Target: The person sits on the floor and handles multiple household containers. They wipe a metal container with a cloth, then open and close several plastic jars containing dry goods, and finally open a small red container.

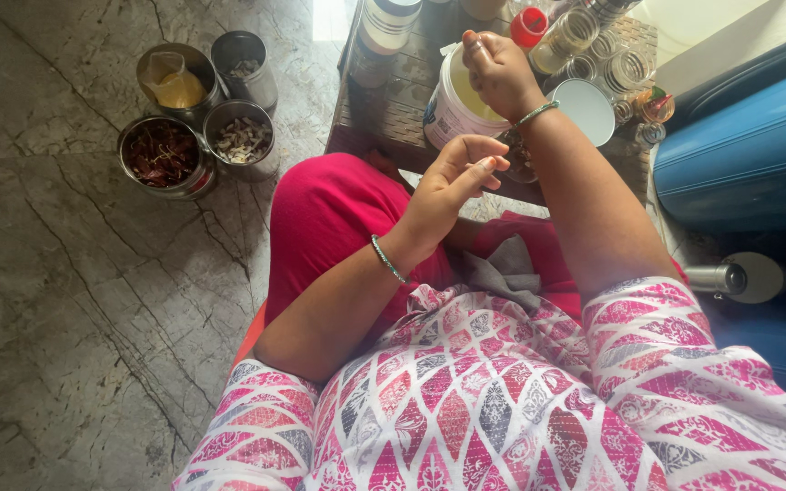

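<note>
right hand [499,68] clenched, contents unclear, over open white tub [452,109] | left hand [448,186] fingers loose, empty | risk: tub near counter [393,118] edge, a nudge could tip it

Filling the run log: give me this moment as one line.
right hand: fist above white tub | left hand: empty, fingers together, above lap | white lid: off, beside tub | four steel tins: on floor

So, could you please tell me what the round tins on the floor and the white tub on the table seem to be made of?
The round tins look like polished steel, with shiny grey reflective rims. The white tub looks like plastic, matte and slightly translucent, though that is less certain.
</note>
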